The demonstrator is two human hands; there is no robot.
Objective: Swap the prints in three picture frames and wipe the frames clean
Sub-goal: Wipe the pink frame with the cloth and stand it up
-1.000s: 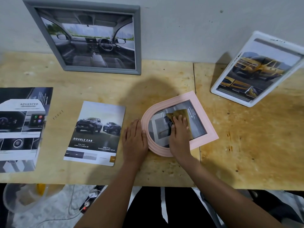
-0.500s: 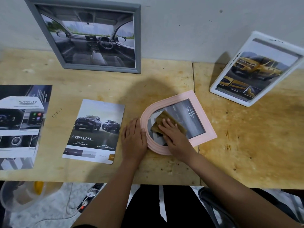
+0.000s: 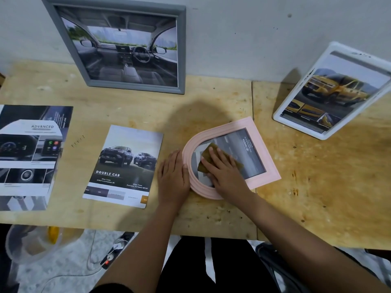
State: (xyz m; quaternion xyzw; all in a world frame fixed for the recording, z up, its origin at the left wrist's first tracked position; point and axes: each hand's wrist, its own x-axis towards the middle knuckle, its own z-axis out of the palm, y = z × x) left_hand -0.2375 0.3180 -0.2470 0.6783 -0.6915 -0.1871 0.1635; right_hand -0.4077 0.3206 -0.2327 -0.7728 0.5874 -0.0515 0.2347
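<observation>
A pink arch-topped picture frame lies flat on the plywood table, holding a grey car print. My right hand presses a folded brown cloth flat onto its glass near the arched end. My left hand lies palm down on the table, fingers against the frame's arched left rim. A grey frame with a car-interior print leans on the wall at the back. A white frame with a yellow-car print stands tilted at the right.
Two loose prints lie left of my hands: a "Double Cab" sheet and an "Advanced" dashboard sheet at the left edge. Below the table's front edge sit a clear plastic tub and cables. The table has a seam right of the pink frame.
My right hand slid the cloth across the glass from the middle toward the arched end. The left hand stayed put against the rim.
</observation>
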